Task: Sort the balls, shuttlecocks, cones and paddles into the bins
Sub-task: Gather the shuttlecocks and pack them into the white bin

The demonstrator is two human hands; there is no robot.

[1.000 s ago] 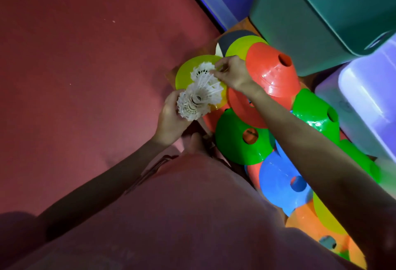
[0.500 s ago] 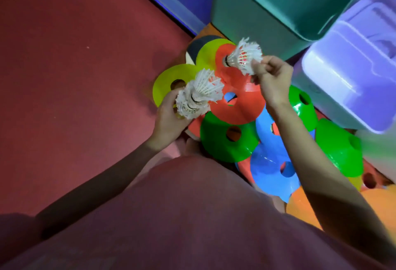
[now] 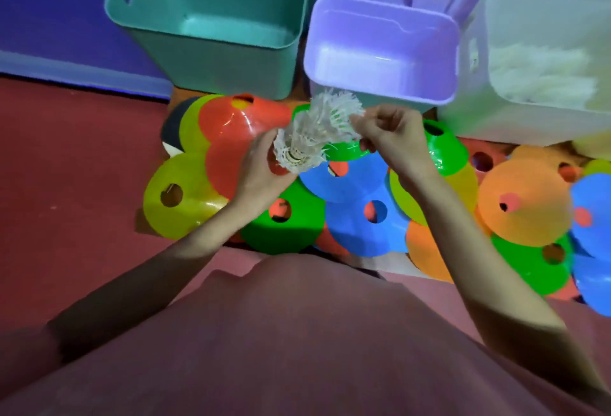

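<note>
A stack of white shuttlecocks (image 3: 309, 141) hangs above the cones, nested one in another. My left hand (image 3: 261, 167) grips the stack at its lower end. My right hand (image 3: 388, 136) pinches the feathered rim of the top shuttlecock. Flat disc cones lie heaped on the floor under both hands: a red cone (image 3: 231, 131), a yellow cone (image 3: 180, 197), a green cone (image 3: 287, 217), a blue cone (image 3: 360, 217) and an orange cone (image 3: 525, 204). Behind them stand a teal bin (image 3: 211, 62), a purple bin (image 3: 380, 55) and a white bin (image 3: 529, 118) holding white shuttlecocks.
A dark round object (image 3: 170, 129) pokes out at the left end of the cone pile. Red floor (image 3: 66, 167) stretches to the left. A blue wall with a pale skirting (image 3: 66, 62) runs behind the bins. My pink shirt fills the bottom of the view.
The view has swung right and up, showing all three bins. My right hand has brought its shuttlecock back onto the stack in my left hand, and both hands now meet over the cones.
</note>
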